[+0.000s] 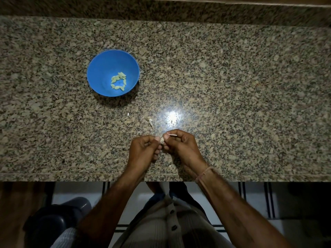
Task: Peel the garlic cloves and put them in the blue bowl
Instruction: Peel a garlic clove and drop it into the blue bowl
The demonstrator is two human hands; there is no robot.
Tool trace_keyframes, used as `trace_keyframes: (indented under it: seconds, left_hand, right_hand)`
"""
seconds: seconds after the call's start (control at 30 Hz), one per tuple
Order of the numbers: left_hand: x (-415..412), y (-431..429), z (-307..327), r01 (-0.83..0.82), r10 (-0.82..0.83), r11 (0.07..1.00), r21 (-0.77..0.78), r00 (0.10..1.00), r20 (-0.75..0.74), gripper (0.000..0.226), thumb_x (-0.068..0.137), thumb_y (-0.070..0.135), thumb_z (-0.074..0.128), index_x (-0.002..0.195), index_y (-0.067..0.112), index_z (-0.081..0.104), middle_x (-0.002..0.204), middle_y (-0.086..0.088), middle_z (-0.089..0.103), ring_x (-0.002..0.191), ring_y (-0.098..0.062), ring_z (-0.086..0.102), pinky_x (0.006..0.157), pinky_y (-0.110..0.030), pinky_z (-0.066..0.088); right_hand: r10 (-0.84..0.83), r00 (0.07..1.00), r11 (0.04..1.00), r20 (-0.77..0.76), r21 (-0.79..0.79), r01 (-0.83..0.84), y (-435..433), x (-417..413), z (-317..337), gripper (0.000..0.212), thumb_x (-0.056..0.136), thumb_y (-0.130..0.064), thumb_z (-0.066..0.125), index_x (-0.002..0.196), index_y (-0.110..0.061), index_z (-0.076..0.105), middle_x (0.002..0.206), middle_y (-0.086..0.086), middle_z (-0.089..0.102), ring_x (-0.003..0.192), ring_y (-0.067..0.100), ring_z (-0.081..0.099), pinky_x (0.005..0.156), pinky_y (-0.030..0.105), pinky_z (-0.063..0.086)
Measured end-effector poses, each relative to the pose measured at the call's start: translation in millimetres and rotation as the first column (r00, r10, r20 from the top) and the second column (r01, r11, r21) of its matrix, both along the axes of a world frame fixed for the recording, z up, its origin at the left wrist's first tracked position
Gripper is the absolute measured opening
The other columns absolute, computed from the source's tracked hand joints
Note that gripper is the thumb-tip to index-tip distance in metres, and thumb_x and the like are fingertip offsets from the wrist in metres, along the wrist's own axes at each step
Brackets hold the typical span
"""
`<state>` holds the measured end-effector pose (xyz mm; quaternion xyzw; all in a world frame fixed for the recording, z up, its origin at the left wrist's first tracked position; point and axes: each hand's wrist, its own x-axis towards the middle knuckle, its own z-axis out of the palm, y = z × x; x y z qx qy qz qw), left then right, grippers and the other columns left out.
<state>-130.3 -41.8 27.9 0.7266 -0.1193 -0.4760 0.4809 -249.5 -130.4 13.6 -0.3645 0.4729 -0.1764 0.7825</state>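
Observation:
A blue bowl stands on the granite counter at the left, with several peeled pale cloves lying in its bottom. Nearer the front edge, my left hand and my right hand meet fingertip to fingertip around one small garlic clove. Both hands pinch it just above the counter. A thin strip of peel sticks out from my right thumb and forefinger. Most of the clove is hidden by my fingers.
Loose bits of garlic skin lie on the counter just beyond my hands. A bright lamp reflection shines next to them. The counter's front edge runs below my wrists; a raised granite backsplash borders the far side.

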Motion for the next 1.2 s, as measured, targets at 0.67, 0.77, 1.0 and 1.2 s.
trace_keyframes:
  seconds: [0.67, 0.77, 1.0, 1.2]
  left_hand:
    - [-4, 0, 14, 0.149, -0.137, 0.989, 0.008, 0.883, 0.448, 0.013, 0.101, 0.014, 0.065, 0.091, 0.016, 0.072, 0.072, 0.010, 0.071, 0.066, 0.003, 0.066, 0.057, -0.008, 0.045]
    - [-7, -2, 13, 0.182, -0.170, 0.983, 0.023, 0.861, 0.480, 0.015, 0.104, 0.011, 0.059, 0.093, 0.014, 0.068, 0.074, 0.011, 0.067, 0.066, 0.007, 0.063, 0.055, -0.007, 0.042]
    - [-3, -10, -1, 0.083, -0.109, 0.994, 0.077, 0.890, 0.444, 0.017, 0.107, 0.021, 0.055, 0.096, 0.012, 0.066, 0.077, 0.007, 0.064, 0.064, 0.002, 0.057, 0.055, -0.010, 0.040]
    - [3, -9, -4, 0.056, -0.089, 0.994, 0.092, 0.909, 0.407, 0.030, 0.103, 0.030, 0.064, 0.078, 0.015, 0.071, 0.068, 0.002, 0.069, 0.063, -0.012, 0.063, 0.060, -0.027, 0.050]
  right_hand:
    - [-0.094, 0.995, 0.996, -0.028, -0.013, 0.093, 7, 3, 8, 0.016, 0.095, -0.005, 0.073, 0.109, 0.002, 0.070, 0.093, 0.022, 0.076, 0.082, 0.026, 0.073, 0.090, 0.051, 0.062]
    - [-0.082, 0.996, 0.996, -0.016, 0.021, 0.082, 7, 3, 6, 0.016, 0.094, -0.001, 0.073, 0.109, 0.003, 0.071, 0.100, 0.023, 0.078, 0.089, 0.030, 0.074, 0.092, 0.049, 0.061]
    - [-0.078, 0.997, 0.989, 0.000, 0.125, 0.078, 6, -3, 6, 0.013, 0.093, 0.004, 0.071, 0.105, 0.000, 0.073, 0.097, 0.018, 0.077, 0.081, 0.021, 0.075, 0.085, 0.035, 0.064]
    - [-0.132, 0.991, 0.982, -0.005, 0.135, 0.131, 5, -5, 5, 0.009, 0.093, 0.006, 0.070, 0.100, 0.000, 0.069, 0.093, 0.019, 0.073, 0.090, 0.027, 0.075, 0.088, 0.035, 0.064]
